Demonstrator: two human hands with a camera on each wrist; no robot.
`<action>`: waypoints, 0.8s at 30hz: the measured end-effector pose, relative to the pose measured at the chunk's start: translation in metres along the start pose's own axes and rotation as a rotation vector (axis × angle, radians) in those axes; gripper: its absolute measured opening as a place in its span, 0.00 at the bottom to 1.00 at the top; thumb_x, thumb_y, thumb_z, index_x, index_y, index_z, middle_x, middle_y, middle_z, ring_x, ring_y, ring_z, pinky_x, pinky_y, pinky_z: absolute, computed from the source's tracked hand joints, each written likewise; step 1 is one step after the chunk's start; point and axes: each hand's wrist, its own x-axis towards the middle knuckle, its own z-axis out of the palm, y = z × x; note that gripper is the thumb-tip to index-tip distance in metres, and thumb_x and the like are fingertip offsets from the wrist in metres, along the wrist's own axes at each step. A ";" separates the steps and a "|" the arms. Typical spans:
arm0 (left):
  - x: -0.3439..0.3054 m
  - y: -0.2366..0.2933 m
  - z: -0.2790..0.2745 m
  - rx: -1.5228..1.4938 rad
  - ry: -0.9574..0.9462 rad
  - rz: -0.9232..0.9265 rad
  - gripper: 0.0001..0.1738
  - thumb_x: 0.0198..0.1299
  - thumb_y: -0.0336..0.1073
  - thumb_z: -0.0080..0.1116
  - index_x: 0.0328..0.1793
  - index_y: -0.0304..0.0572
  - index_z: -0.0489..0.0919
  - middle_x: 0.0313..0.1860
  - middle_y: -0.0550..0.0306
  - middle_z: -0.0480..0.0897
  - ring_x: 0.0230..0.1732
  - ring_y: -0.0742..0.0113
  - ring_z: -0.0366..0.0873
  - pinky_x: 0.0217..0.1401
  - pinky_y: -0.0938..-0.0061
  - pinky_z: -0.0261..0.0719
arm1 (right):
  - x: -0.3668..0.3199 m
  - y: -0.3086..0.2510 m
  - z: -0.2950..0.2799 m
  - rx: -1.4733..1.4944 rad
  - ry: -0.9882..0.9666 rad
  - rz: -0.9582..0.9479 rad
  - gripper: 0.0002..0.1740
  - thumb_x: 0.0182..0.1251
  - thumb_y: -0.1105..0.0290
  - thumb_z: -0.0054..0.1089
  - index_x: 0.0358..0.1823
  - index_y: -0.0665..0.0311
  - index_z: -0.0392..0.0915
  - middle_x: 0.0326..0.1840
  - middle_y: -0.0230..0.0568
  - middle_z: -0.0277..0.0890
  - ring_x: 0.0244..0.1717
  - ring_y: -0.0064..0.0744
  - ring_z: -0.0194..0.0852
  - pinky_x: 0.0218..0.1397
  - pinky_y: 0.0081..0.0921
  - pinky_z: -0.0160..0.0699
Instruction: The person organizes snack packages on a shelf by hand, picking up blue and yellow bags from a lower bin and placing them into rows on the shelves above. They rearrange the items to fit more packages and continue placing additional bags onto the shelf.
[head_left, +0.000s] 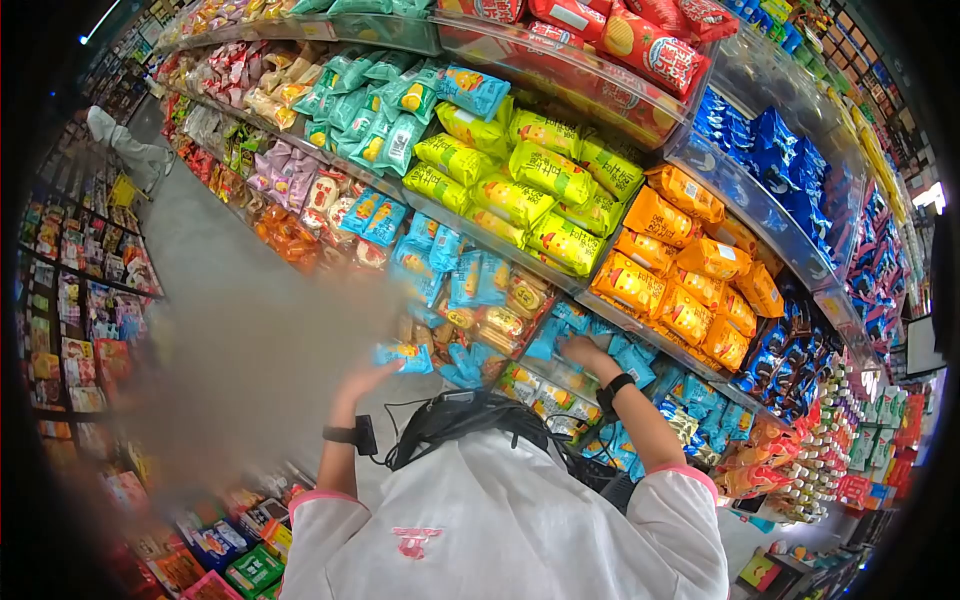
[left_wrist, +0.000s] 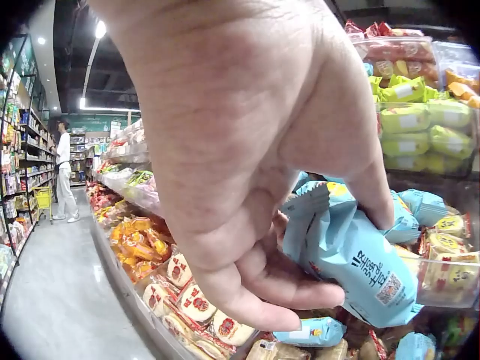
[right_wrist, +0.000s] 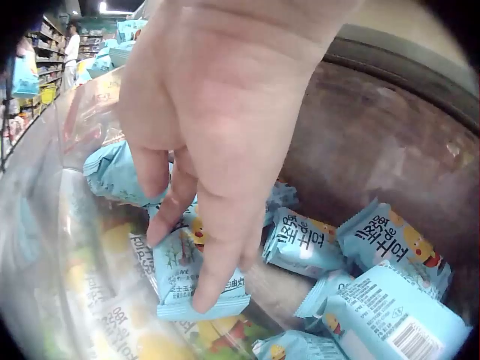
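My left hand (left_wrist: 247, 150) holds a light blue snack packet (left_wrist: 364, 270), thumb on its top side and fingers curled along the other. In the head view, that hand (head_left: 368, 378) is over the lower bins with the packet (head_left: 404, 357) at its fingertips. Inside a clear-walled bin of similar blue packets, my right hand (right_wrist: 217, 135) points downward. Its straight fingers (right_wrist: 217, 262) lie on one blue packet (right_wrist: 180, 262), near the clear wall. More blue packets (right_wrist: 304, 244) lie beside it to the right. From the head, the right hand (head_left: 585, 352) shows partly among them.
Stepped shelves rise ahead, with green packets (head_left: 550, 175), orange packets (head_left: 665, 235) and red bags (head_left: 650, 45). A clear bin wall (right_wrist: 56, 225) stands left of my right hand. To the left runs an aisle floor (left_wrist: 60, 262), where a person (left_wrist: 65, 172) stands near a yellow basket (left_wrist: 43, 197).
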 end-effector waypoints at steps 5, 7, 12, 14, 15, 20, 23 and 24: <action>-0.012 0.040 -0.006 -0.124 -0.051 -0.091 0.33 0.47 0.46 0.68 0.50 0.36 0.62 0.37 0.57 0.74 0.33 0.73 0.74 0.30 0.78 0.75 | -0.011 -0.035 0.003 0.485 0.009 0.088 0.34 0.58 0.43 0.51 0.54 0.67 0.72 0.60 0.50 0.66 0.60 0.44 0.61 0.60 0.35 0.61; -0.012 0.044 -0.006 -0.141 -0.048 -0.097 0.33 0.47 0.45 0.69 0.49 0.36 0.62 0.37 0.57 0.74 0.33 0.73 0.74 0.31 0.79 0.75 | -0.008 -0.040 0.004 0.578 -0.074 0.044 0.34 0.56 0.43 0.55 0.52 0.67 0.74 0.61 0.48 0.65 0.60 0.39 0.62 0.59 0.32 0.62; -0.010 0.039 -0.005 -0.142 -0.069 -0.086 0.32 0.48 0.44 0.68 0.50 0.36 0.62 0.38 0.57 0.74 0.36 0.73 0.74 0.32 0.77 0.76 | -0.019 -0.033 0.000 0.811 -0.218 -0.185 0.31 0.57 0.50 0.57 0.56 0.65 0.71 0.52 0.41 0.72 0.53 0.31 0.67 0.55 0.30 0.64; -0.010 0.033 -0.005 -0.168 -0.061 -0.070 0.32 0.48 0.43 0.68 0.50 0.36 0.62 0.39 0.56 0.74 0.37 0.73 0.74 0.33 0.77 0.76 | -0.021 -0.024 -0.006 0.770 -0.238 -0.123 0.30 0.56 0.54 0.58 0.57 0.65 0.70 0.51 0.40 0.74 0.54 0.29 0.67 0.55 0.28 0.64; -0.007 0.017 -0.002 -0.160 -0.042 -0.050 0.32 0.48 0.43 0.68 0.50 0.36 0.62 0.39 0.56 0.74 0.37 0.72 0.74 0.34 0.76 0.77 | -0.030 -0.023 -0.012 0.634 -0.094 -0.079 0.30 0.54 0.53 0.60 0.54 0.66 0.72 0.51 0.41 0.74 0.53 0.29 0.69 0.54 0.28 0.66; -0.011 0.028 -0.005 -0.077 -0.041 -0.112 0.37 0.47 0.52 0.65 0.55 0.34 0.66 0.47 0.48 0.75 0.48 0.61 0.73 0.49 0.68 0.72 | -0.093 -0.014 -0.062 0.188 0.209 -0.003 0.30 0.51 0.56 0.62 0.53 0.67 0.70 0.54 0.49 0.71 0.56 0.40 0.67 0.56 0.34 0.65; 0.000 0.003 0.001 -0.046 -0.001 -0.048 0.32 0.48 0.44 0.68 0.50 0.35 0.63 0.40 0.54 0.74 0.37 0.71 0.75 0.34 0.75 0.78 | -0.088 0.027 -0.038 -0.477 0.903 -0.036 0.29 0.46 0.54 0.65 0.47 0.67 0.74 0.50 0.48 0.72 0.49 0.48 0.71 0.50 0.39 0.70; 0.000 0.006 0.000 -0.042 -0.011 -0.032 0.32 0.48 0.44 0.68 0.50 0.35 0.63 0.40 0.54 0.74 0.37 0.71 0.75 0.34 0.75 0.78 | -0.081 0.038 -0.027 -0.561 0.963 0.003 0.28 0.47 0.56 0.64 0.47 0.66 0.74 0.49 0.48 0.72 0.48 0.48 0.72 0.50 0.40 0.70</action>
